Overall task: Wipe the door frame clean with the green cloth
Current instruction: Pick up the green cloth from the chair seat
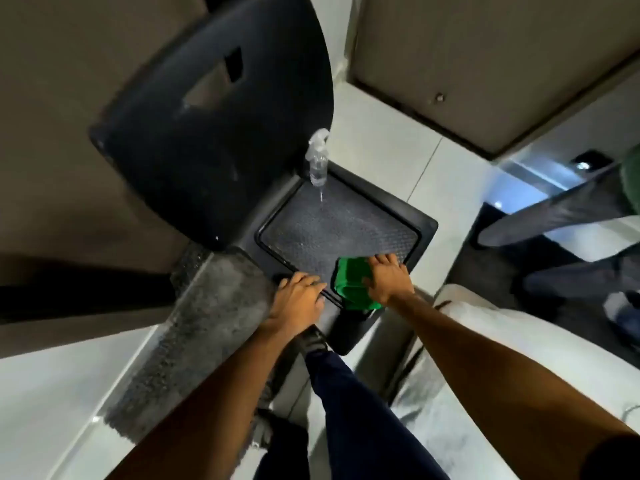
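A folded green cloth [351, 282] lies on the front edge of a black chair seat [346, 220]. My right hand [388, 277] lies flat on the cloth, fingers spread over its right side. My left hand [298, 296] grips the seat's front left rim. A brown door [485, 57] in its pale frame [349, 36] stands beyond the chair at the upper right, away from both hands.
A clear spray bottle [318, 159] stands at the back of the seat against the black backrest [214, 116]. A grey rug [204, 323] lies to the left on the white tiled floor. Another person's legs [561, 216] are at the right. My own leg [363, 410] is below.
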{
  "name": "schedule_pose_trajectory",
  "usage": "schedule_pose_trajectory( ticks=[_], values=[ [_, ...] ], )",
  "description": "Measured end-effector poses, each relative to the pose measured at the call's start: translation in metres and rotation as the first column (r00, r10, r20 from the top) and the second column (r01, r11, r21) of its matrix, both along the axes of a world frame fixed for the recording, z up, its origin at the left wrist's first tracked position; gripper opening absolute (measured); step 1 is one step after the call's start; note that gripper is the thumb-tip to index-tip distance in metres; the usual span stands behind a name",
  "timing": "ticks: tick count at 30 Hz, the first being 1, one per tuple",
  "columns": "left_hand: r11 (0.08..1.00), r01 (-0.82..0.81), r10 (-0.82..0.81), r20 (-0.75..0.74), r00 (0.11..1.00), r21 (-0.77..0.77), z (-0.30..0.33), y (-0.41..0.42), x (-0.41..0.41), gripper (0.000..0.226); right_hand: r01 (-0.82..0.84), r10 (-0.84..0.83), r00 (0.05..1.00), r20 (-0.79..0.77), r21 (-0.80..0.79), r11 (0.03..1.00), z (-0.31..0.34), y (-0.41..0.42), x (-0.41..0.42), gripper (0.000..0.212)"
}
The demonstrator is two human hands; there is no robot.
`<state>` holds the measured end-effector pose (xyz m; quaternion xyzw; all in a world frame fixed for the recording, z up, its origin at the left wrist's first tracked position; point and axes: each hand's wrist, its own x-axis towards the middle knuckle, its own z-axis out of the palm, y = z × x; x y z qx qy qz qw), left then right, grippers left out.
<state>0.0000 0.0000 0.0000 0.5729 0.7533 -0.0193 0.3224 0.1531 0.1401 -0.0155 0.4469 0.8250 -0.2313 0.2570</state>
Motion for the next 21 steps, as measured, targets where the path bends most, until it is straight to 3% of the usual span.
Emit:
schedule_pose_trajectory(
  ticks=[3,6,8,13,18,21],
  values=[
    [0.993,0.092,-0.095,-0.027,0.995,-0.077,-0.032,0.009,0.003,0.044,0.006,-0.007,1.000,0.012,0.014,1.000,-0.022,0.013,0.000,0.056],
    [0.989,0.119,-0.121,-0.027,0.992,-0.084,-0.057,0.022,0.005,0.046,-0.001,0.001,0.999,0.053,0.008,1.000,-0.042,0.019,0.002,0.067],
    [0.996,0.078,-0.079,-0.013,0.997,-0.046,-0.065,0.032,0.008,0.047,-0.008,0.006,0.998,0.062,0.020,1.000,-0.049,0.021,0.002,0.072],
    [0.986,-0.092,0.111,0.133,0.985,-0.141,-0.067,0.044,0.023,0.062,0.005,-0.004,0.997,0.071,-0.006,1.000,-0.049,0.020,-0.003,0.069],
    [0.984,-0.146,0.155,0.082,0.985,-0.102,-0.056,0.037,0.026,0.082,-0.091,0.080,0.989,-0.122,-0.082,0.993,-0.031,0.012,-0.002,0.054],
    [0.981,-0.172,0.184,0.153,0.971,-0.085,-0.049,0.023,0.021,0.056,-0.151,0.125,0.968,-0.216,-0.110,0.982,-0.017,0.001,-0.001,0.048]
  ],
)
